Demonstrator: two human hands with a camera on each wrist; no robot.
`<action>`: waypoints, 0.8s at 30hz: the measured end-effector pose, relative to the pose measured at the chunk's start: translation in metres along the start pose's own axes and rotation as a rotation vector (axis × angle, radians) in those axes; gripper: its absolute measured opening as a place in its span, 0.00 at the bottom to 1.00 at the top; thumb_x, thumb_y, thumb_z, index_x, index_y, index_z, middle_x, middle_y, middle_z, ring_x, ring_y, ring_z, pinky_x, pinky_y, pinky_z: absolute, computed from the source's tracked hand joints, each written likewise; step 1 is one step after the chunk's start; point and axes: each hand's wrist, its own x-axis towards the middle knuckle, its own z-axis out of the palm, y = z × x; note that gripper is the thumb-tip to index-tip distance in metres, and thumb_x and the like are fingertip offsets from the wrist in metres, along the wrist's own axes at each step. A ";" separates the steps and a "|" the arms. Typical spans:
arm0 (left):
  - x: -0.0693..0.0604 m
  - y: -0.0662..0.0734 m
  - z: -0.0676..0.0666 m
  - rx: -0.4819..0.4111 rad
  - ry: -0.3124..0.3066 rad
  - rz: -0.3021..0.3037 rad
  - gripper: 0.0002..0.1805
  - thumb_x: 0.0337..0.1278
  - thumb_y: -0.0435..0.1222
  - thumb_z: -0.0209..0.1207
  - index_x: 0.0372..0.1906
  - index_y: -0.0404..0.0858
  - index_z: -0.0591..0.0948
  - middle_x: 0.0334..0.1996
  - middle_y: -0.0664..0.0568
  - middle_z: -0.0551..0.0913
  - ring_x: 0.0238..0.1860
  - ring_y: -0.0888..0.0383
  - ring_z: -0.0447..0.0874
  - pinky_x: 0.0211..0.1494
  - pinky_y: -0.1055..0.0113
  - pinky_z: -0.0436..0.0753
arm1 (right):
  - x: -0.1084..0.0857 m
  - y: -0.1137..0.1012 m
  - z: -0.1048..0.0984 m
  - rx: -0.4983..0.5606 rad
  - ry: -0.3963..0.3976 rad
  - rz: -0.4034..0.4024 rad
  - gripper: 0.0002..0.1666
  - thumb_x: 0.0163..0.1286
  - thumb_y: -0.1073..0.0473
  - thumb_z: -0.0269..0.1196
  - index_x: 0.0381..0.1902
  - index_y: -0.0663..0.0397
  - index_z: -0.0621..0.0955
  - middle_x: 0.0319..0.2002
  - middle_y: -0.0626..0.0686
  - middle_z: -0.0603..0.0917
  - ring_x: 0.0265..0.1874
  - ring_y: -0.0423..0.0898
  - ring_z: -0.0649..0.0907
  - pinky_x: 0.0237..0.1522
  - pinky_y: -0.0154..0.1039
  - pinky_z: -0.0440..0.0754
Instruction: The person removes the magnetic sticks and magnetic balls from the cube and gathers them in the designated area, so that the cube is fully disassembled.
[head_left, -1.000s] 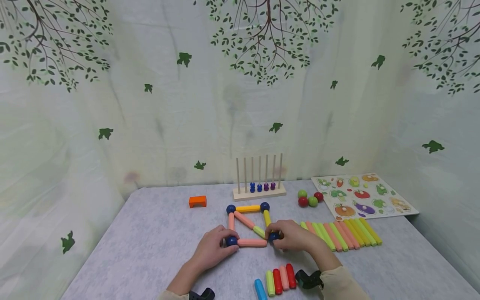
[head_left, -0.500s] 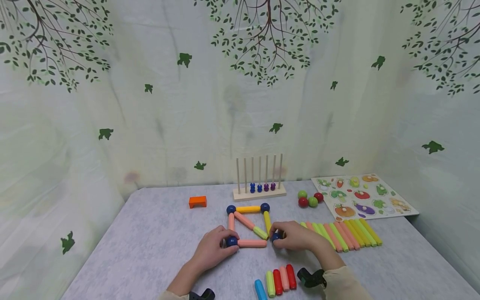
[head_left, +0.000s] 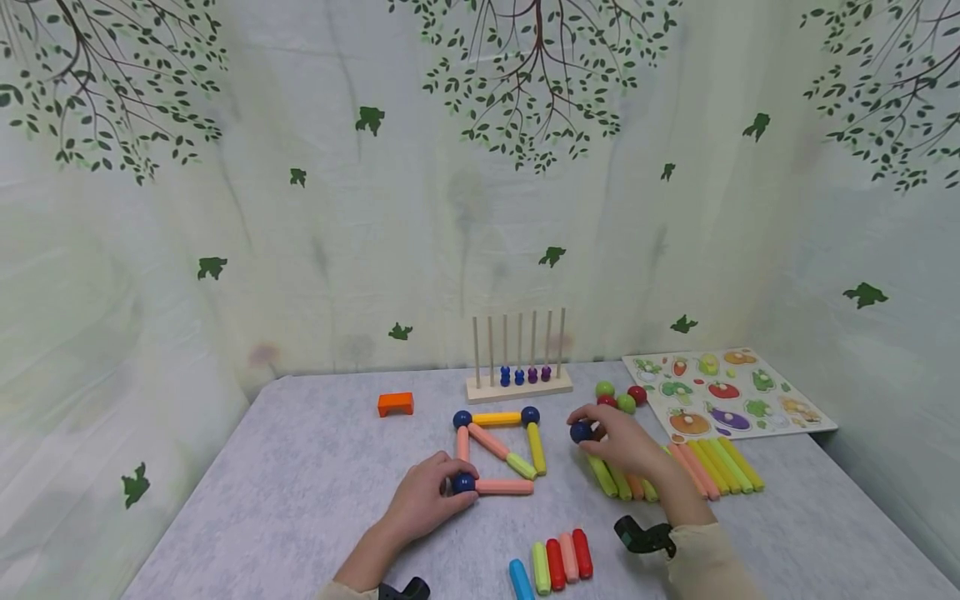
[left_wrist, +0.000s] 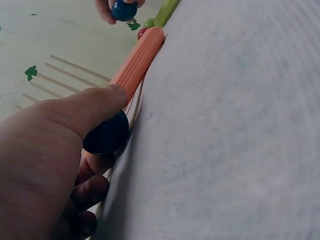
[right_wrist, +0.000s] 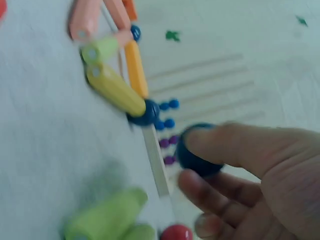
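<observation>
My left hand (head_left: 431,493) grips a dark blue ball (head_left: 462,483) at the near left corner of a frame of rods and balls. From that ball a pink rod (head_left: 506,487) runs right, its far end bare. My right hand (head_left: 619,437) pinches another dark blue ball (head_left: 581,432) between thumb and fingers, raised above the table in the right wrist view. The frame's yellow rod (head_left: 536,449) and its diagonal light green rod (head_left: 521,466) end without a ball at the near right. Two more blue balls hold the back corners, joined by an orange-yellow rod (head_left: 497,418).
Below my right hand lies a row of light green, pink and yellow rods (head_left: 712,468). Red and green balls (head_left: 626,403) sit behind it, beside a vegetable picture board (head_left: 723,396). A peg abacus (head_left: 519,383), an orange block (head_left: 395,404) and several short rods (head_left: 555,562) are also there.
My right hand has drawn the blue ball off the frame's near right corner and carried it right and back over the rod row. The left hand has stayed put.
</observation>
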 end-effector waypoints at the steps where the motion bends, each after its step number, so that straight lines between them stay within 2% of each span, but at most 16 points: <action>1: 0.000 0.000 0.000 0.002 0.002 0.002 0.15 0.56 0.54 0.68 0.47 0.58 0.84 0.30 0.61 0.73 0.28 0.63 0.69 0.28 0.72 0.66 | 0.001 0.006 -0.004 -0.004 0.040 0.008 0.20 0.66 0.63 0.68 0.55 0.45 0.81 0.51 0.52 0.82 0.43 0.47 0.80 0.44 0.43 0.83; 4: 0.001 -0.001 0.001 0.006 0.005 0.002 0.15 0.55 0.54 0.68 0.47 0.58 0.84 0.30 0.62 0.73 0.28 0.63 0.69 0.28 0.71 0.66 | 0.001 0.022 -0.015 0.010 0.109 0.050 0.21 0.67 0.62 0.66 0.58 0.48 0.80 0.54 0.57 0.82 0.46 0.51 0.81 0.45 0.46 0.83; 10: 0.000 -0.002 0.002 0.001 0.008 0.005 0.15 0.55 0.54 0.68 0.46 0.58 0.84 0.30 0.62 0.73 0.28 0.64 0.69 0.28 0.72 0.66 | -0.003 0.043 -0.028 0.100 0.141 0.150 0.24 0.71 0.60 0.61 0.65 0.53 0.75 0.59 0.64 0.78 0.52 0.58 0.78 0.48 0.48 0.83; 16: 0.000 -0.002 0.002 -0.007 0.012 0.013 0.15 0.55 0.54 0.68 0.46 0.58 0.84 0.30 0.62 0.73 0.28 0.64 0.69 0.28 0.72 0.66 | -0.002 0.058 -0.031 -0.026 0.188 0.249 0.26 0.71 0.56 0.59 0.66 0.55 0.73 0.59 0.67 0.77 0.50 0.60 0.78 0.44 0.50 0.81; 20: 0.001 -0.003 0.002 0.000 0.012 0.014 0.15 0.55 0.54 0.68 0.46 0.58 0.84 0.30 0.62 0.74 0.28 0.64 0.69 0.29 0.72 0.67 | -0.001 0.064 -0.031 -0.074 0.183 0.333 0.28 0.71 0.54 0.60 0.65 0.56 0.72 0.62 0.69 0.76 0.53 0.63 0.78 0.50 0.58 0.79; 24: 0.001 -0.003 0.003 0.000 0.013 0.015 0.15 0.55 0.54 0.68 0.46 0.58 0.84 0.30 0.62 0.74 0.28 0.64 0.69 0.29 0.72 0.67 | 0.000 0.067 -0.031 -0.121 0.181 0.381 0.27 0.70 0.54 0.62 0.64 0.57 0.73 0.61 0.69 0.77 0.55 0.64 0.78 0.53 0.62 0.77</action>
